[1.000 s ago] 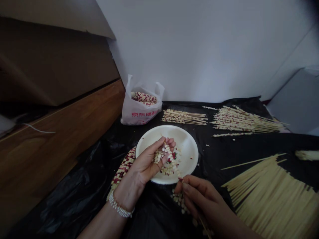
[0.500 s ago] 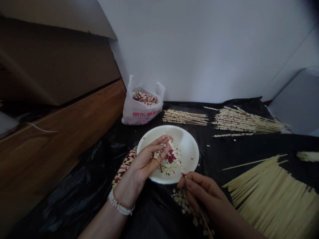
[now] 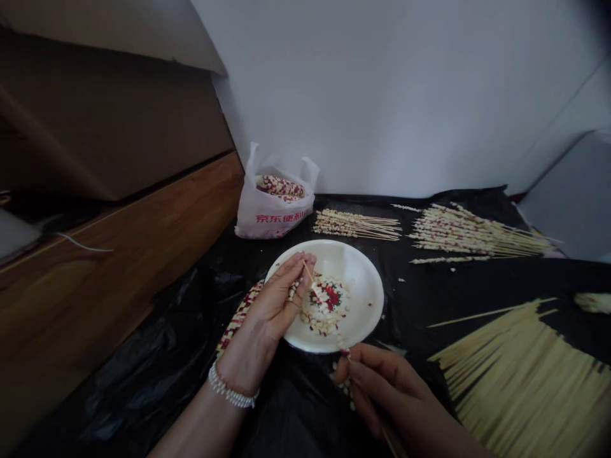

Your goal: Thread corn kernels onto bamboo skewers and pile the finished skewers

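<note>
Over the enamel bowl [image 3: 367, 280], my left hand [image 3: 279, 299] is cupped, palm turned right, with some corn kernels [image 3: 293, 291] held in its curled fingers. My right hand [image 3: 382, 385], lower right of the bowl, pinches a thin wooden skewer [image 3: 308, 271] threaded with pale kernels and a dark red one near the fingertips. The skewer slants up left across the bowl. Its bare tip lies at my left fingertips; whether they touch is hard to tell. Loose kernels [image 3: 321, 326] lie in the bowl around a red flower print. My right hand partly hides more kernels on the black sheet.
A white plastic bag [image 3: 274, 213] of speckled corn cobs stands behind the bowl. Beyond lie two groups of threaded skewers [image 3: 356, 224], [image 3: 458, 232]. Bare skewers [image 3: 529, 375] spread at the right. A speckled cob [image 3: 238, 318] lies left, partly behind my left wrist. Black plastic [image 3: 157, 356] covers the floor.
My left fingertips have shifted left and slightly up. The threaded skewer and my right hand have moved a little left and down, hiding more of the loose kernels on the sheet.
</note>
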Action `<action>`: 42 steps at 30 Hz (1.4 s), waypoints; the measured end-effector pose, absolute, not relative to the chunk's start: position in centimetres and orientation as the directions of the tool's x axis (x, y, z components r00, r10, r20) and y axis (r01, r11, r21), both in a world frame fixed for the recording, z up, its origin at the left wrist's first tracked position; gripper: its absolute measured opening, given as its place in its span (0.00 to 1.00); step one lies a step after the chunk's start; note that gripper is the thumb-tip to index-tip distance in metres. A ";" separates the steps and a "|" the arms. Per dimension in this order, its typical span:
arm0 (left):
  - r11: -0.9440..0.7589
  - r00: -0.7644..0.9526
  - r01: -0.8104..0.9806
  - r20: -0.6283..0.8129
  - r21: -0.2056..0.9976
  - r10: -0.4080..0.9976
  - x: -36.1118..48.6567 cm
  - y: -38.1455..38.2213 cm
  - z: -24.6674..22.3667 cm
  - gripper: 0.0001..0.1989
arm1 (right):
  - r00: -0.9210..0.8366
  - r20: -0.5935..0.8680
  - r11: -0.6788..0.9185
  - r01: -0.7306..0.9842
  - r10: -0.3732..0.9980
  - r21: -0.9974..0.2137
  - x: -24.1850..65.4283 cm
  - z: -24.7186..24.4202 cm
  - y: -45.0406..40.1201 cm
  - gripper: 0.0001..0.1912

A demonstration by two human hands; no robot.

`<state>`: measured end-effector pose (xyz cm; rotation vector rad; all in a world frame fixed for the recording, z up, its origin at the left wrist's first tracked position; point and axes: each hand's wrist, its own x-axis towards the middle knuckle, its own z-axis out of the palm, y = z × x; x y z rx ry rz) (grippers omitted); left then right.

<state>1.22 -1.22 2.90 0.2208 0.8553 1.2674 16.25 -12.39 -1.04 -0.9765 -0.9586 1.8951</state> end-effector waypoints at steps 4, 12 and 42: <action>0.290 -0.005 -0.715 -0.420 0.636 0.907 1.2 -1.4 2.9 0.12 | -0.419 -0.302 -0.436 -0.270 0.856 -0.859 16.2 -1.0 -12.4 0.21; 0.276 -0.020 -0.702 -0.405 0.657 0.914 1.3 -1.4 2.6 0.15 | -0.433 -0.315 -0.468 -0.313 0.845 -0.826 16.1 -1.3 -12.5 0.20; 0.249 -0.088 -0.669 -0.407 0.701 0.909 2.0 -1.6 2.4 0.14 | -0.432 -0.325 -0.484 -0.333 0.841 -0.809 16.0 -1.8 -12.7 0.18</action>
